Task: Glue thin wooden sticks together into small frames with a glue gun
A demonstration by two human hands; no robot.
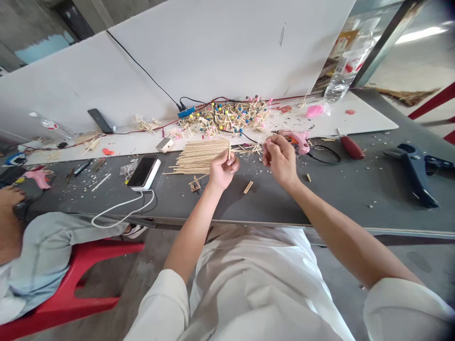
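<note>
My left hand [222,169] is closed on a short wooden stick [229,150], which points upward from the fingers. To the right, my right hand [279,158] is raised with fingers pinched together; whatever may be between them is too small to make out. Behind my left hand lies a row of long thin wooden sticks [199,156]. A small wooden frame [195,184] stands left of that wrist. Between my forearms, a few short stick pieces [248,187] lie side by side on the dark table [270,203]. One more short piece [308,178] is near my right wrist.
A heap of short sticks with coloured balls [227,116] fills the back. On the right are a pink glue gun [301,141], a red-handled tool [351,147] and a dark blue tool [414,173]. A phone on a white block [144,172] trails a cable. Another person's hand [12,195] is far left.
</note>
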